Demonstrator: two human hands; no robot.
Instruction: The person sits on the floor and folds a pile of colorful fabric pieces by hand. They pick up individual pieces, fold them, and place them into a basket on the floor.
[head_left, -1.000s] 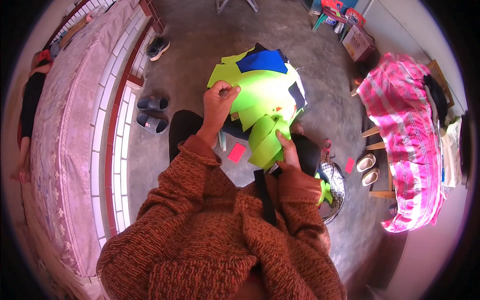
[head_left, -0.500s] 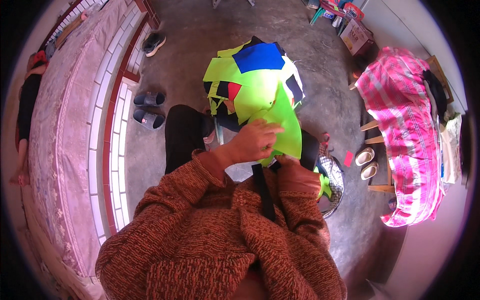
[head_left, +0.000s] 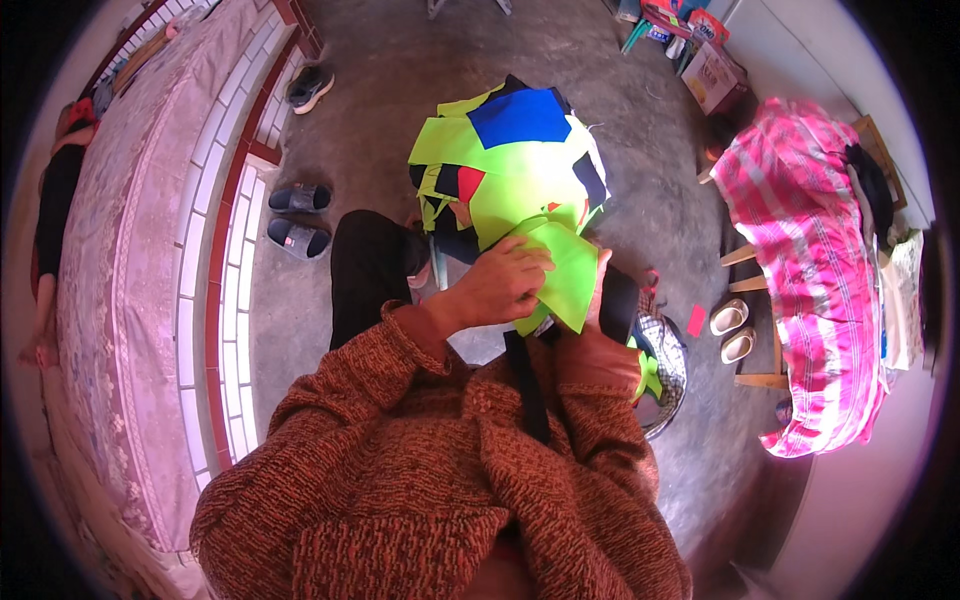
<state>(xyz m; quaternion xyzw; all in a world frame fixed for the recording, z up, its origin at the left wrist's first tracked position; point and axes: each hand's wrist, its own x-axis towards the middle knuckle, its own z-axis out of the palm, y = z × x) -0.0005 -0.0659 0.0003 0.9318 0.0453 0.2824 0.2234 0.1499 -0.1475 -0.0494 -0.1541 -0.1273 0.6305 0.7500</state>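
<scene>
My left hand (head_left: 505, 278) has its fingers curled over the left side of a neon yellow-green fabric piece (head_left: 570, 272). My right hand (head_left: 596, 325) grips the same piece at its right and lower edge, with one digit pointing up along the edge. Its other fingers are partly hidden behind the cloth. Just beyond lies a heap of cut fabric pieces (head_left: 520, 178), mostly neon yellow-green with some black and red. A blue fabric piece (head_left: 520, 118) tops the heap. From below my hands a black strip (head_left: 527, 385) hangs against my knitted brown-orange sweater.
A checked bag (head_left: 668, 345) with neon scraps stands by my right leg. Beige shoes (head_left: 733, 329) and a pink plaid cloth (head_left: 805, 270) over wooden furniture are to the right. Dark slippers (head_left: 298, 220) lie left, beside a pink-covered bed (head_left: 130, 330) where another person's leg shows.
The neon piece that stretched from the heap to my hands is now bunched up and folded between them. My left hand's fingers have curled onto it, and my right hand has risen along its edge.
</scene>
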